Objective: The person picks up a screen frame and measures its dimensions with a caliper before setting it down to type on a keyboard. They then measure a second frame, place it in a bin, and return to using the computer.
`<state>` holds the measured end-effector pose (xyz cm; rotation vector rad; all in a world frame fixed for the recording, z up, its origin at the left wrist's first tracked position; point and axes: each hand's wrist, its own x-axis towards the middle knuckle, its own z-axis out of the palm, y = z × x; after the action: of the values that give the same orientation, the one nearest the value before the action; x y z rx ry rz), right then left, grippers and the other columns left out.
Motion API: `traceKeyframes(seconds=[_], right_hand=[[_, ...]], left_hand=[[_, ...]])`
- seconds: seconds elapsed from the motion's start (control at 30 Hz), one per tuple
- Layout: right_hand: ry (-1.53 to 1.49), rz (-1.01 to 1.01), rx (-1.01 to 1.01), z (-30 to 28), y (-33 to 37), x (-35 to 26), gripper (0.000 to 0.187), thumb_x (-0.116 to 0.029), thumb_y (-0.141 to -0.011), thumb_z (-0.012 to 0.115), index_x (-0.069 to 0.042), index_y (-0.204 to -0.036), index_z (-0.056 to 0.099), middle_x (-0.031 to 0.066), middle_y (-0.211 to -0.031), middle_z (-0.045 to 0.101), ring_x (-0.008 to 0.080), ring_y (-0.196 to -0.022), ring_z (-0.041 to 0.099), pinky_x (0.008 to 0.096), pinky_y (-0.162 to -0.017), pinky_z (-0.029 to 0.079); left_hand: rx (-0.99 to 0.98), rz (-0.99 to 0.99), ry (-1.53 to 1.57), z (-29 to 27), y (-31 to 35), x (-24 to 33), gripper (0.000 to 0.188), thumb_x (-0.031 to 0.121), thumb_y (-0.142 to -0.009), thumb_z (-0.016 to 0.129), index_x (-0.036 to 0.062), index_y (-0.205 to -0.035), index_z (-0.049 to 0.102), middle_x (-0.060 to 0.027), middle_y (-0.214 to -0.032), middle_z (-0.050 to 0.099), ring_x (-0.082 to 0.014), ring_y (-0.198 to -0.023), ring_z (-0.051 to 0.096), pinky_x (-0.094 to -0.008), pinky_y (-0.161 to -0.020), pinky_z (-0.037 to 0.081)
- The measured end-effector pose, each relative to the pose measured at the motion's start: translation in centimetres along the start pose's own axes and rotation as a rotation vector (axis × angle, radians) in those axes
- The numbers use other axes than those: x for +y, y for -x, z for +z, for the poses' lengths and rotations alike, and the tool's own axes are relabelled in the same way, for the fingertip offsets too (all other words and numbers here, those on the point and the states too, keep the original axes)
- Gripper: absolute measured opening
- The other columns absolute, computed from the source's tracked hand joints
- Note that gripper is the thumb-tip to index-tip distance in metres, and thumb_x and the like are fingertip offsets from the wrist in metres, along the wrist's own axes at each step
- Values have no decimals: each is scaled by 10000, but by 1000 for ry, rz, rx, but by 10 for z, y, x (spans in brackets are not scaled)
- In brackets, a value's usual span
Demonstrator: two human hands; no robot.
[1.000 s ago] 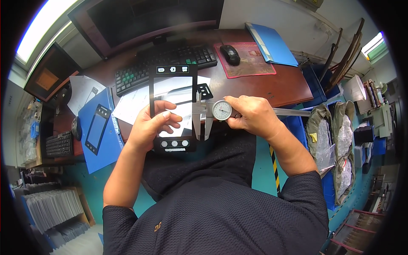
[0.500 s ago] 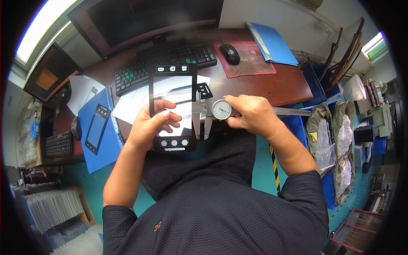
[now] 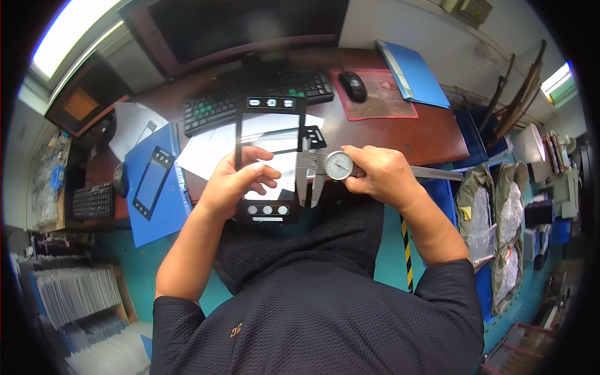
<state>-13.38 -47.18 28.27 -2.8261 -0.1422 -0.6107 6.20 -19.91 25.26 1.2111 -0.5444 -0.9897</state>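
Note:
A flat clear glass panel (image 3: 270, 132) with a black printed border stands before me, long side up. My left hand (image 3: 226, 186) is closed on its left side, the thumb and fingers showing at the clear window. In my right hand (image 3: 389, 175) is a dial caliper (image 3: 339, 165), gripped near its round white dial. Its beam runs off to the right under my wrist. The caliper jaws lie at the panel's right edge, and whether they touch the glass I cannot tell.
Beyond the panel are a black keyboard (image 3: 212, 114), papers (image 3: 203, 164) and a mouse (image 3: 353, 86) on a red mat. A similar black-framed panel (image 3: 153, 181) lies on a blue folder (image 3: 139, 230) at left. Blue bins (image 3: 484, 284) with wrapped bundles stand at right.
The whole view has shifted, with desk, panel and hands appearing farther right. Both hands keep their grips, and the caliper stays beside the panel's right edge.

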Motion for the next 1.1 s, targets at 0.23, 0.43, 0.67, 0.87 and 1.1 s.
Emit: traceKeyframes(seconds=[0.23,0.43,0.67,0.87,1.1], right_hand=[[-372,207,30,9,-11,-8,428,-203,-806,785,14,-1165,706,179,-990,747,265,-849,735,365,-793,566],[-1005,402,-357,45,-33,-44,561,-164,-727,874,-24,-1191,591,15,-863,632,75,-680,556,208,-547,417],[-1169,447,-573,87,-63,-87,481,-120,-844,830,-26,-1232,562,0,-730,569,85,-525,536,206,-463,425],[-1330,561,-344,104,-44,-103,385,-18,-923,698,-20,-1258,508,33,-825,580,112,-568,563,235,-511,516],[-1309,703,-503,91,-34,-123,319,24,-929,666,-35,-1196,502,78,-842,616,158,-601,648,237,-463,471]], left_hand=[[-6,-206,19,-5,18,-11,370,165,-935,687,37,-1266,579,-125,-1043,741,-191,-915,718,-339,-740,584],[-492,-380,-149,-17,80,-22,419,39,-925,589,-32,-1337,554,-212,-981,763,-285,-805,764,-358,-701,618],[-541,-131,680,-66,134,-66,739,566,-1076,339,-18,-1518,438,-388,-1190,664,-457,-1097,705,-479,-859,612],[-324,555,985,-16,145,-92,992,760,-896,560,265,-1665,175,-143,-1694,272,-421,-1516,330,-585,-1196,322],[-195,539,1142,2,133,-77,1073,928,-760,506,247,-1580,380,-140,-1617,409,-407,-1433,442,-576,-1177,355]])
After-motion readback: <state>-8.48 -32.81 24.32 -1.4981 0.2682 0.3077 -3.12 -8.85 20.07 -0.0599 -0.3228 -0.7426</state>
